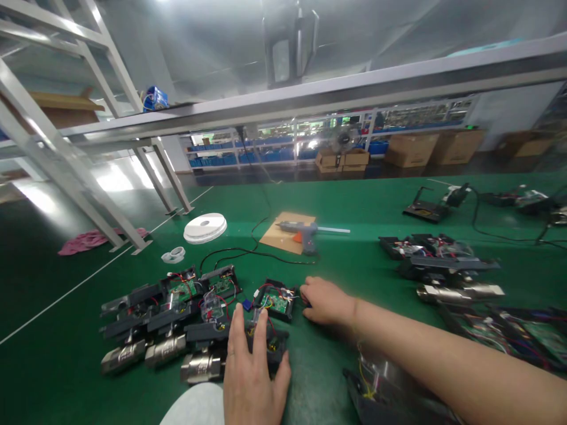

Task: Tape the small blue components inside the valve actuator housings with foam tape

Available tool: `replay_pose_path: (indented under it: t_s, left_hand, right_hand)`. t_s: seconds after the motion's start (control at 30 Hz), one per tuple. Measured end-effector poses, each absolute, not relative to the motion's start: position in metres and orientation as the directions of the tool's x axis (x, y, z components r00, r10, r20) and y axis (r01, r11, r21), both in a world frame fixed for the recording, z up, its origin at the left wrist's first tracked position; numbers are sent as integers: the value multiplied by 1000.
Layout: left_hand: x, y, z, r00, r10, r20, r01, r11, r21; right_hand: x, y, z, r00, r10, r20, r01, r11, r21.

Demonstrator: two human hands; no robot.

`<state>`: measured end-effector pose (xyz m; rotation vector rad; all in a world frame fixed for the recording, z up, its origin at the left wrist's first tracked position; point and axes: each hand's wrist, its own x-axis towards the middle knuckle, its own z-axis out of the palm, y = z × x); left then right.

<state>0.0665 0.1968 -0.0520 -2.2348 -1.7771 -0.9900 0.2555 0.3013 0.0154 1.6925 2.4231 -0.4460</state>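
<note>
My left hand (253, 375) lies with its fingers stretched out and spread over a black actuator housing (277, 348) in the front middle. My right hand (325, 301) has its fingers curled at the right edge of an open black case (277, 302) with a green circuit board and coloured wires inside. Whether those fingers grip the case's wall is hidden. Left of my left hand stand several similar black units on metal valve bodies (166, 349), with open circuit-board cases (181, 288) behind them. A clear plastic cover (212, 308) sits among these.
A glue gun (305, 233) rests on brown cardboard (274, 236), with a black cable trailing. White reels (205, 227) and a tape roll (173, 255) are at left. More valve units (460, 292) stand right; a dark unit (376, 395) is below my right forearm. A metal shelf frame (310, 97) crosses above.
</note>
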Motion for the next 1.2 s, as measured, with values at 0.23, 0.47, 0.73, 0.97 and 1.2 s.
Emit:
replay_pose_path:
  t_s: [0.23,0.47,0.73,0.97,1.2]
  left_hand:
    - [89,173,-50,152,836,528,890,-348,295]
    - [106,148,-54,188,777,601,917,-357,176]
    - [10,113,-48,48,778,627,954,-222,202]
    - [-16,96,-69,-16,908,420,999,0,37]
    - [-20,94,-68,6,884,468,982,-93,164]
  right_hand:
    - [279,275,42,-334,916,-220,917,261,-302]
    - [299,243,45,-383,882,-275,810,177,-559]
    - [303,252,30,-550,791,-268,665,220,-714]
    - [288,243,31,-549,781,-297,781,353,-514]
    - [267,212,44,-525,835,165,718,538,-442]
